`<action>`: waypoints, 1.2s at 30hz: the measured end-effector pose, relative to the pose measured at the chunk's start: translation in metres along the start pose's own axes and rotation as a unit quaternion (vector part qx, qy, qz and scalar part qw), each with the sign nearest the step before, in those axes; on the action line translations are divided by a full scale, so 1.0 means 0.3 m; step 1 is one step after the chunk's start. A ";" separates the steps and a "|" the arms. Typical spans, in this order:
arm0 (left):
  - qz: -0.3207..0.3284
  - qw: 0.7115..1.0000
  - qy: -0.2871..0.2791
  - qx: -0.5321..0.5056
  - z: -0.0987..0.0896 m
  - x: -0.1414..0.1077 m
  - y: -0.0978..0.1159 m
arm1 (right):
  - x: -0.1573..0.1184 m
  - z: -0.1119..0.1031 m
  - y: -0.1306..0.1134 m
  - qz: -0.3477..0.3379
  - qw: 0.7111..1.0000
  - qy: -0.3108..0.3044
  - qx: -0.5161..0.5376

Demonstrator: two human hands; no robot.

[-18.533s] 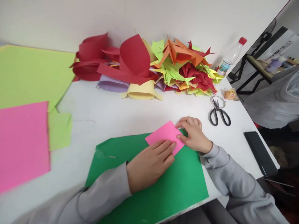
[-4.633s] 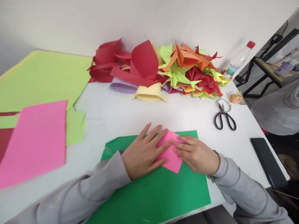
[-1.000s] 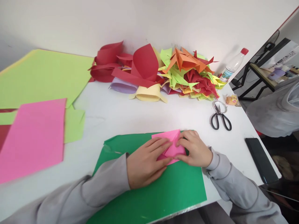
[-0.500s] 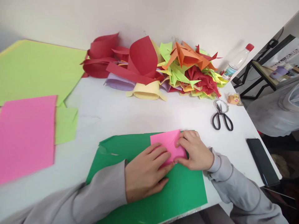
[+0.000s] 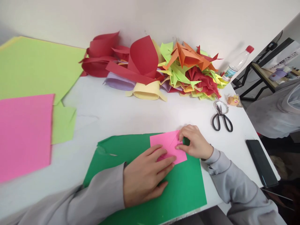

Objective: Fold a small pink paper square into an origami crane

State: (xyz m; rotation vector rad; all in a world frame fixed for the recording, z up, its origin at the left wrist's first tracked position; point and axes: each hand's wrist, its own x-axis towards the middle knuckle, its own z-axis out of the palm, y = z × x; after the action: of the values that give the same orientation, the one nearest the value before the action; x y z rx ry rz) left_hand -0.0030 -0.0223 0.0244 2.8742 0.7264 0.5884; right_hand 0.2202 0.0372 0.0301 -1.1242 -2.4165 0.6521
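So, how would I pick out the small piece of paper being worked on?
On the white table, find the green sheet at the near edge. Toward that sheet's far side lies a small pink paper, touched by the left hand and right hand. Unlike the much larger pink sheet at far left, it shows crease lines.

A head-worn camera looks forward and down at both hands (image 5: 146, 175) (image 5: 196, 143).
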 end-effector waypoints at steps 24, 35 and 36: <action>0.002 1.000 0.003 -0.030 0.010 -0.005 -0.005 | 0.073 0.011 0.123 0.079 0.986 0.138 0.058; 0.015 1.000 0.009 0.024 0.011 -0.007 0.008 | 0.076 0.017 0.111 0.004 0.994 0.111 0.005; 0.019 0.999 0.010 0.037 0.013 -0.008 0.011 | 0.075 0.017 0.110 0.009 0.993 0.115 0.005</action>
State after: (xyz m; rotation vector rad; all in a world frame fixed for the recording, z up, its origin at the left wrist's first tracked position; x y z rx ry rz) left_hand -0.0019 -0.0266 0.0206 2.9604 0.7137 0.6085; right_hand 0.2240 0.0723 0.0107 -1.1517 -2.2075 0.5082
